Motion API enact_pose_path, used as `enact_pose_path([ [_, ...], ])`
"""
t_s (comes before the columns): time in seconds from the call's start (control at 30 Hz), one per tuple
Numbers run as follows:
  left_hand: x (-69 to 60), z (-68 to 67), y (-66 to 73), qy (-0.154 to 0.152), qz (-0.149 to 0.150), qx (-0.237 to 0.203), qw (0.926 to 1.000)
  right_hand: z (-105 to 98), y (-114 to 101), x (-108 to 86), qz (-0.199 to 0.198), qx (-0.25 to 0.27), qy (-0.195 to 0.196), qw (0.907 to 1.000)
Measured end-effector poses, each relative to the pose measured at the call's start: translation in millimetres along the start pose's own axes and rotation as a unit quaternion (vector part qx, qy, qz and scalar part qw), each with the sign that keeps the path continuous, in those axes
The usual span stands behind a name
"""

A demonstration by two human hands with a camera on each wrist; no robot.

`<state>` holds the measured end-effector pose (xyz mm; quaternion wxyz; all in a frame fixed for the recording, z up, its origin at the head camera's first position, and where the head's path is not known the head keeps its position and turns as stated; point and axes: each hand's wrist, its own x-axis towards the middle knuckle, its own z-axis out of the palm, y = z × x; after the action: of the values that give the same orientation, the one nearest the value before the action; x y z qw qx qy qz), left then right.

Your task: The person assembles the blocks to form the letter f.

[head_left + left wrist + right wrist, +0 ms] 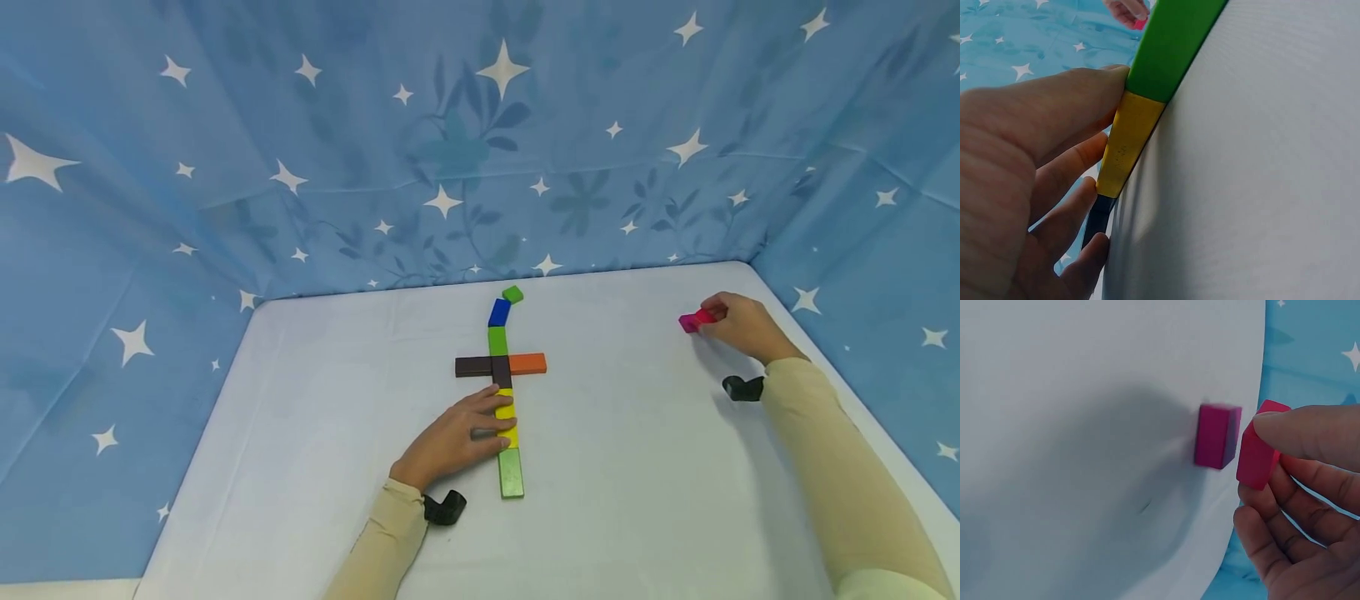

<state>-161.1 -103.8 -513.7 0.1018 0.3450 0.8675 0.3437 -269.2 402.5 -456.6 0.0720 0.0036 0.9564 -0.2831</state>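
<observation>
A line of coloured blocks runs down the table: a small green block [513,294], a blue block [499,312], a green block [497,341], a dark brown block [501,372], yellow blocks [507,412] and a light green block [511,473]. Another dark brown block [473,367] and an orange block [528,363] stick out as side arms. My left hand [453,433] touches the yellow part with spread fingertips. At the far right, my right hand [742,325] pinches a pinkish-red block [1261,450] between thumb and fingers. Close beside it is a magenta block [1215,436].
A white cloth-covered table [615,467] lies under everything. Blue star-patterned curtains [480,167] hang behind its back edge and along both sides. Black wrist mounts [446,507] are strapped at both sleeves.
</observation>
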Motion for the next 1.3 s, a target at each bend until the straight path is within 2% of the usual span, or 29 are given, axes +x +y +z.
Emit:
enact_pose_path([
  [0.2, -1.1, -0.3, 0.2, -0.004, -0.007, -0.007, 0.9999, 12.7, -19.2, 13.7, -0.016, 0.016, -0.018, 0.9996],
  [0.63, 0.8, 1.3, 0.6, -0.004, -0.006, -0.007, 1.0, 42.3, -66.3, 48.7, -0.086, 0.033, -0.045, 0.9947],
  [0.93, 1.6, 1.3, 1.6, -0.006, -0.006, -0.004, 1.0, 59.5, -103.4, 70.2, -0.127, 0.047, -0.046, 0.9897],
  [1.3, 2.7, 0.0, -0.9, -0.001, 0.013, 0.007, 0.9999, 82.5, -139.2, 92.0, -0.182, 0.043, -0.048, 0.9812],
])
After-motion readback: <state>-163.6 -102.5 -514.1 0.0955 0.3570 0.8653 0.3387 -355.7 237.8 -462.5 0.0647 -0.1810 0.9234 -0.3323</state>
